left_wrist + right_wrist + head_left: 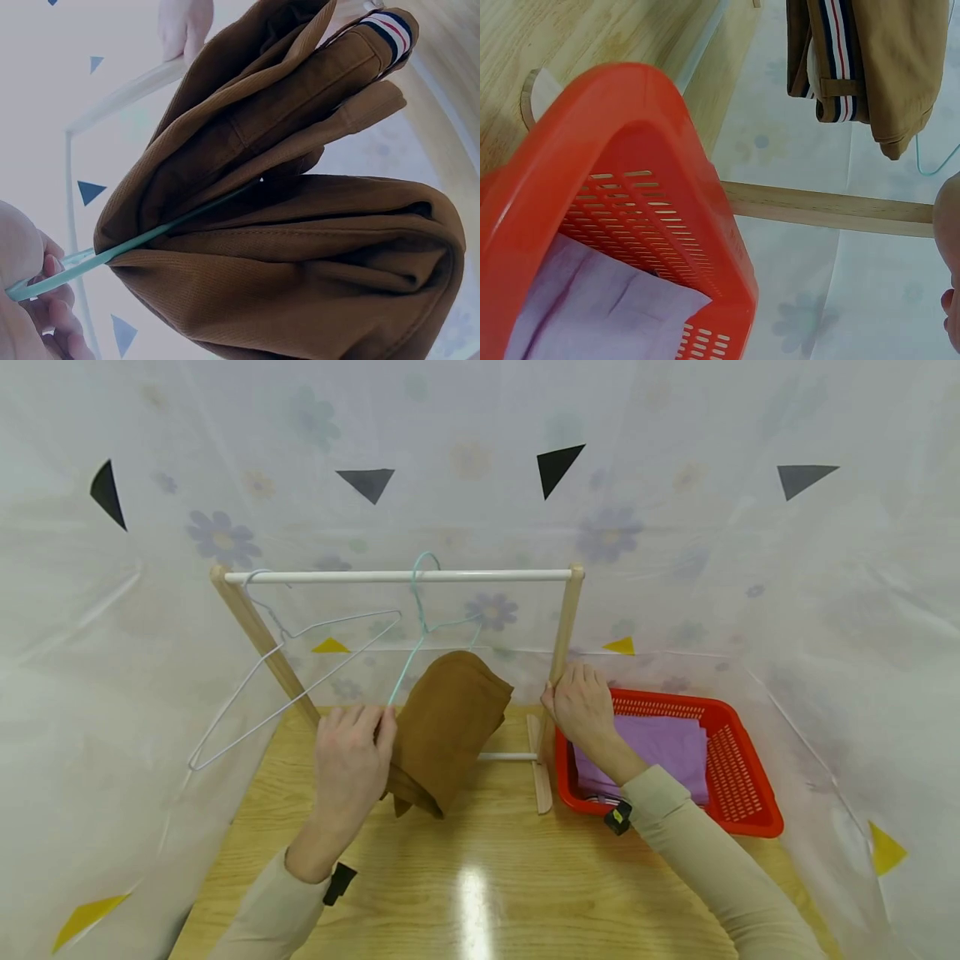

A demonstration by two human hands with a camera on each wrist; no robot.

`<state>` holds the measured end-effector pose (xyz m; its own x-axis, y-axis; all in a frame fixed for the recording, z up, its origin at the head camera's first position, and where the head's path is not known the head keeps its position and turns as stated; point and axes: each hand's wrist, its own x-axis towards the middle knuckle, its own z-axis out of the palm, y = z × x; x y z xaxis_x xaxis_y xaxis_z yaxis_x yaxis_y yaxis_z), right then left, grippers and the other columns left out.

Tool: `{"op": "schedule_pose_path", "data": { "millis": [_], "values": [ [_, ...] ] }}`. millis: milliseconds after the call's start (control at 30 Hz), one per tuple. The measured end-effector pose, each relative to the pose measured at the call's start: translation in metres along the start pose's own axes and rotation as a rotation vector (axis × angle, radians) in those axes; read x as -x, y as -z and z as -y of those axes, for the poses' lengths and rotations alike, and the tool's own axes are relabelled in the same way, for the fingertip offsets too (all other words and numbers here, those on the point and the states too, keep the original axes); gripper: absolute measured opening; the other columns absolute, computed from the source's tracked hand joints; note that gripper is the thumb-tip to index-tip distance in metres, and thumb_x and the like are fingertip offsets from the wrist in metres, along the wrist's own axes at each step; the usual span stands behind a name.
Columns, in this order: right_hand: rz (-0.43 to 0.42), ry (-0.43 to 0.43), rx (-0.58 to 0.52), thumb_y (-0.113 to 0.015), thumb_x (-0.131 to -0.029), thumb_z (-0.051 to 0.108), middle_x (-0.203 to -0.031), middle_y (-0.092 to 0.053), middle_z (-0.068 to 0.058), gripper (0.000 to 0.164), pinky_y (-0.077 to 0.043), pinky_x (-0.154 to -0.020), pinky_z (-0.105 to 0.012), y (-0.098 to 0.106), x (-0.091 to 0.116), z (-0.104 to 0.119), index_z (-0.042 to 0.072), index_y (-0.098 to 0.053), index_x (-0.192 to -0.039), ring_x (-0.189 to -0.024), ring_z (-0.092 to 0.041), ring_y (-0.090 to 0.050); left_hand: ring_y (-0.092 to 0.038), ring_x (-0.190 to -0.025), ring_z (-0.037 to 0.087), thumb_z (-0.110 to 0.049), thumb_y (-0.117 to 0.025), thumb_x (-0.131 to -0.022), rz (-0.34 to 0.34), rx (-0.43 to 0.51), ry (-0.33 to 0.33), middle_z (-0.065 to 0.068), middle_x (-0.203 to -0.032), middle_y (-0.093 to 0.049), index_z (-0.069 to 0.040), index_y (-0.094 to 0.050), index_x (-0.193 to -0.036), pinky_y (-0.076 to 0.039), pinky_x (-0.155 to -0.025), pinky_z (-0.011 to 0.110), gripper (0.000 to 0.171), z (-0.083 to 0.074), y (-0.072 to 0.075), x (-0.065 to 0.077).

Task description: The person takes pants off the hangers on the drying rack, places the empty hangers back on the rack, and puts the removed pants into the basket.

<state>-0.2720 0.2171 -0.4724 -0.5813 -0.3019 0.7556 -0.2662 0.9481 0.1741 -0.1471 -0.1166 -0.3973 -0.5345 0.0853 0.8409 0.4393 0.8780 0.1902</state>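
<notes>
Brown trousers (453,727) hang folded over a light teal hanger (417,602), whose hook is over the white bar of a small clothes rack (487,576). My left hand (351,768) holds the hanger's lower left corner, beside the trousers. The left wrist view shows the teal wire (112,251) running into the fold of the cloth, with curled fingers (56,322) around its end. My right hand (585,710) grips the rack's right wooden post (566,627). A striped waistband lining (840,60) shows on the trousers in the right wrist view.
A bare lilac hanger (262,718) hangs tilted at the bar's left end. Right of the rack, a red basket (750,777) holds folded purple cloth (667,747). The rack stands on a wooden table (480,877), with pale flowered sheeting (480,468) behind and at both sides.
</notes>
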Motion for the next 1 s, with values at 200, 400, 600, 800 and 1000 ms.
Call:
{"op": "schedule_pose_path", "data": {
  "millis": [200, 400, 600, 800, 1000],
  "values": [
    [0.010, -0.008, 0.001, -0.046, -0.097, 0.028, -0.072, -0.050, -0.016, 0.036, -0.041, -0.062, -0.043, 0.000, 0.000, 0.000, -0.003, -0.054, -0.082, -0.064, -0.037, -0.051, -0.050, -0.063, 0.034, -0.007, -0.068, -0.099, 0.002, 0.010, -0.006, 0.015, -0.070, -0.067, -0.002, -0.063, -0.077, -0.039, -0.060, 0.041, 0.023, -0.004, 0.004, -0.001],
    [-0.003, -0.010, -0.011, -0.048, -0.096, 0.028, -0.071, -0.048, -0.016, 0.035, -0.041, -0.061, -0.042, 0.001, 0.000, 0.001, -0.003, -0.053, -0.081, -0.064, -0.037, -0.051, -0.054, -0.067, 0.034, -0.005, -0.069, -0.098, -0.009, 0.030, -0.017, 0.015, -0.073, -0.068, -0.002, -0.064, -0.079, -0.043, -0.063, 0.042, 0.020, -0.007, 0.010, -0.003],
    [0.011, -0.020, -0.032, -0.050, -0.098, 0.027, -0.073, -0.048, -0.016, 0.034, -0.041, -0.063, -0.043, 0.003, 0.000, 0.002, -0.003, -0.052, -0.083, -0.065, -0.038, -0.051, -0.057, -0.068, 0.034, -0.002, -0.069, -0.096, -0.029, 0.051, -0.022, 0.015, -0.076, -0.071, 0.000, -0.065, -0.080, -0.043, -0.063, 0.041, 0.017, -0.010, 0.015, -0.004],
    [0.028, -0.040, -0.055, -0.051, -0.100, 0.029, -0.075, -0.050, -0.017, 0.036, -0.043, -0.063, -0.044, 0.006, 0.001, 0.003, -0.004, -0.053, -0.085, -0.067, -0.038, -0.053, -0.053, -0.065, 0.033, -0.003, -0.067, -0.098, -0.034, 0.057, -0.022, 0.015, -0.072, -0.068, -0.001, -0.060, -0.075, -0.039, -0.062, 0.039, 0.024, -0.013, 0.023, -0.005],
    [0.034, -0.062, -0.087, -0.058, -0.101, 0.030, -0.077, -0.052, -0.017, 0.036, -0.045, -0.064, -0.046, 0.009, 0.002, 0.004, -0.002, -0.055, -0.086, -0.069, -0.039, -0.056, -0.050, -0.063, 0.031, -0.002, -0.066, -0.098, -0.040, 0.069, -0.022, 0.013, -0.066, -0.060, -0.002, -0.057, -0.072, -0.036, -0.061, 0.037, 0.027, -0.014, 0.030, -0.003]
  ]
}}
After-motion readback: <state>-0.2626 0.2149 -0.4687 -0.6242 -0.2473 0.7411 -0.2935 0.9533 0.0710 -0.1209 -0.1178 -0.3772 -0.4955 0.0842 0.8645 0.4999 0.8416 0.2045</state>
